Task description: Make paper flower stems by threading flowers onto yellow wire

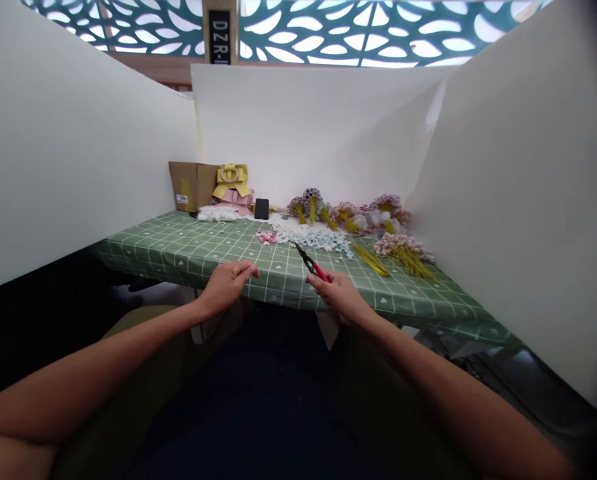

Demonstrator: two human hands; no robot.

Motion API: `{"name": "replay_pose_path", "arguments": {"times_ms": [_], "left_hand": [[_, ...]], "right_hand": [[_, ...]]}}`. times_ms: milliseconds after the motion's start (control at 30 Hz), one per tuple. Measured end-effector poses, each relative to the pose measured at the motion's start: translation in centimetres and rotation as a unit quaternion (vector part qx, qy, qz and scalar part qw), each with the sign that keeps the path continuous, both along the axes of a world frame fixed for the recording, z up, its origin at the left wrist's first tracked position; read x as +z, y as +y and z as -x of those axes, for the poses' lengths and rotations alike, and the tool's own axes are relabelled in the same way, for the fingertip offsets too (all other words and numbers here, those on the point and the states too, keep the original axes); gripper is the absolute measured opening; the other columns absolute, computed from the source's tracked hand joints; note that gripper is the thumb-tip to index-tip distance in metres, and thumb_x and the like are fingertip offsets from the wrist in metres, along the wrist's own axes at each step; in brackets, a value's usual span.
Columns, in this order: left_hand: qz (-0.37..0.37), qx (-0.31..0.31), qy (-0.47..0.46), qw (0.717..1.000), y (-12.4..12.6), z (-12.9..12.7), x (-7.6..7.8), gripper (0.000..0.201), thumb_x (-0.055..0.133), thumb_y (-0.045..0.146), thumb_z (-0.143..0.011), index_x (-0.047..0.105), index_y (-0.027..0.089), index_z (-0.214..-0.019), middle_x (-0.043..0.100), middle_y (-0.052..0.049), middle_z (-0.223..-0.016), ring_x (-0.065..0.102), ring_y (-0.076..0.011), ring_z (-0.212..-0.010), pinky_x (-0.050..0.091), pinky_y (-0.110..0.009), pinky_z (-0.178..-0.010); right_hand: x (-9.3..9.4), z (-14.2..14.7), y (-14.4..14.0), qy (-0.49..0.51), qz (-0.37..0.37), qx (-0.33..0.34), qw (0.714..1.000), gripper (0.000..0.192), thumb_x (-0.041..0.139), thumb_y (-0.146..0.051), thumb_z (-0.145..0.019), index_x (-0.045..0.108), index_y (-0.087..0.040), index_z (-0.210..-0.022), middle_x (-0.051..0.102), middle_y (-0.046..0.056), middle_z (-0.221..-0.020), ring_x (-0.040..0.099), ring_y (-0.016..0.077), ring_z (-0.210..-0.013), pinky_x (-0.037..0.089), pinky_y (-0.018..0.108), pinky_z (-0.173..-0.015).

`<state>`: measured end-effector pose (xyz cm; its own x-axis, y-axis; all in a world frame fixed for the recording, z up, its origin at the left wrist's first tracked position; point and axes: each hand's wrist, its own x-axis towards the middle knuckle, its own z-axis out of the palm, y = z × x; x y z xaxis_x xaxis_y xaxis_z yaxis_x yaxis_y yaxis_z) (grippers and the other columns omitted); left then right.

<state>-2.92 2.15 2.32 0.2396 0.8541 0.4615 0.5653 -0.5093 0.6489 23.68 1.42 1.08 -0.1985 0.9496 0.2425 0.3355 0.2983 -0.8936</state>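
Pliers (311, 264): red-handled, dark jaws; held over the near edge of the worktop, jaws pointing up and away toward the loose blossoms. Whether the jaws stand open cannot be told.
Right hand (339, 293): fingers clamped on the pliers handles, low on the grip; wrist past the worktop edge, above the lap.
Left hand (226, 283): empty, fingers loosely curled together, resting at the near edge of the worktop, well apart from the pliers.
Worktop (178, 250): green checked cloth, walled by white boards on three sides.
Loose blossoms (311, 238): pale blue and white pile just beyond the pliers tip; a small pink heap (266, 236) at its left.
Stem bundles (403, 253): yellow stems with pinkish heads, lying right of the pliers; more bunches (346, 215) stand along the back board.
Back left: cardboard box (192, 185), yellow and pink bows (232, 185), a small black item (261, 209).
Handling, judged: keep the grip low on the handles for leverage; steady one stem with the free hand, close to the cut, fingers clear of the jaws.
Risk, judged: thin stems may slip or spring; the loose pile scatters if brushed.
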Motion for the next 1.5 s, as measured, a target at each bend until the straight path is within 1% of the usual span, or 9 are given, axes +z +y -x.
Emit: {"name": "replay_pose_path", "arguments": {"times_ms": [133, 267, 367, 700, 1167, 1233, 1300, 1400, 1500], "left_hand": [[0.129, -0.053, -0.135, 0.981, 0.0, 0.0, 0.0, 0.031, 0.052, 0.041, -0.084, 0.066, 0.014, -0.085, 0.042, 0.004, -0.052, 0.041, -0.0092, -0.049, 0.033, -0.02, -0.048], [0.215, -0.092, -0.216, 0.948, -0.2, -0.3, -0.1, 0.03, 0.056, 0.044, -0.082, 0.062, 0.014, -0.085, 0.027, 0.009, -0.049, 0.022, -0.0048, -0.04, 0.02, -0.017, -0.038], [0.251, -0.108, -0.247, 0.93, -0.2, -0.4, -0.1, 0.03, 0.059, 0.044, -0.081, 0.061, 0.014, -0.085, 0.027, 0.009, -0.05, 0.018, -0.0037, -0.04, 0.015, -0.015, -0.037], [0.262, -0.107, -0.252, 0.925, -0.6, -0.8, -0.3, 0.032, 0.059, 0.047, -0.081, 0.061, 0.015, -0.084, 0.026, 0.009, -0.051, 0.018, -0.0033, -0.041, 0.016, -0.015, -0.037], [0.271, -0.104, -0.245, 0.925, -0.8, -1.1, -0.6, 0.029, 0.057, 0.044, -0.083, 0.06, 0.016, -0.084, 0.027, 0.009, -0.051, 0.019, -0.0042, -0.041, 0.017, -0.016, -0.038], [0.252, -0.097, -0.222, 0.937, -0.8, -1.0, -0.6, 0.029, 0.054, 0.044, -0.085, 0.061, 0.016, -0.085, 0.027, 0.009, -0.05, 0.02, -0.0049, -0.04, 0.018, -0.017, -0.039], [0.196, -0.08, -0.175, 0.962, -0.8, -0.8, -0.6, 0.029, 0.051, 0.043, -0.087, 0.062, 0.016, -0.085, 0.03, 0.008, -0.049, 0.026, -0.006, -0.04, 0.022, -0.018, -0.04], [0.043, -0.042, -0.068, 0.996, -0.8, -0.6, -0.7, 0.028, 0.049, 0.037, -0.089, 0.067, 0.016, -0.082, 0.055, 0.002, -0.059, 0.05, -0.01, -0.055, 0.038, -0.021, -0.053], [-0.11, 0.01, 0.038, 0.993, -0.7, -0.4, -1.1, 0.03, 0.047, 0.035, -0.091, 0.069, 0.016, -0.088, 0.072, -0.005, -0.086, 0.065, -0.017, -0.079, 0.046, -0.026, -0.072]], "right_hand": [[-0.1, -0.3, 0.2, 0.026, 0.021, -0.013, 0.999, 0.044, 0.055, -0.062, -0.078, 0.051, -0.019, -0.079, 0.027, -0.008, -0.055, 0.022, 0.0071, -0.044, 0.017, 0.023, -0.043], [0.2, -0.4, 0.2, -0.014, -0.037, -0.014, 0.999, 0.04, 0.055, -0.058, -0.08, 0.049, -0.019, -0.075, 0.031, -0.006, -0.057, 0.029, 0.0084, -0.048, 0.024, 0.024, -0.047], [0.6, -0.3, 0.0, -0.056, -0.081, -0.004, 0.995, 0.037, 0.056, -0.055, -0.081, 0.053, -0.018, -0.077, 0.039, -0.004, -0.064, 0.038, 0.0104, -0.058, 0.03, 0.025, -0.055], [0.4, -0.2, 0.1, -0.12, -0.094, -0.038, 0.988, 0.041, 0.053, -0.057, -0.081, 0.057, -0.016, -0.081, 0.048, -0.001, -0.069, 0.044, 0.014, -0.066, 0.032, 0.027, -0.062], [0.4, -0.1, 0.0, -0.092, -0.094, -0.017, 0.991, 0.038, 0.054, -0.054, -0.082, 0.059, -0.016, -0.084, 0.051, 0.0, -0.071, 0.046, 0.0144, -0.068, 0.033, 0.027, -0.063], [0.3, -0.1, 0.0, -0.077, -0.09, -0.014, 0.993, 0.038, 0.055, -0.054, -0.081, 0.058, -0.016, -0.082, 0.048, -0.001, -0.069, 0.044, 0.0133, -0.066, 0.033, 0.026, -0.061], [0.2, -0.1, 0.0, -0.061, -0.08, -0.013, 0.995, 0.038, 0.056, -0.055, -0.08, 0.055, -0.017, -0.077, 0.043, -0.003, -0.064, 0.039, 0.0118, -0.061, 0.03, 0.025, -0.057], [0.1, 0.0, 0.0, -0.049, -0.066, -0.015, 0.997, 0.039, 0.057, -0.055, -0.079, 0.05, -0.018, -0.07, 0.036, -0.004, -0.06, 0.033, 0.0103, -0.056, 0.026, 0.025, -0.052], [0.2, 0.1, -0.2, -0.04, -0.053, -0.016, 0.998, 0.04, 0.057, -0.056, -0.079, 0.047, -0.019, -0.068, 0.033, -0.005, -0.059, 0.03, 0.0097, -0.054, 0.023, 0.024, -0.05]]}}
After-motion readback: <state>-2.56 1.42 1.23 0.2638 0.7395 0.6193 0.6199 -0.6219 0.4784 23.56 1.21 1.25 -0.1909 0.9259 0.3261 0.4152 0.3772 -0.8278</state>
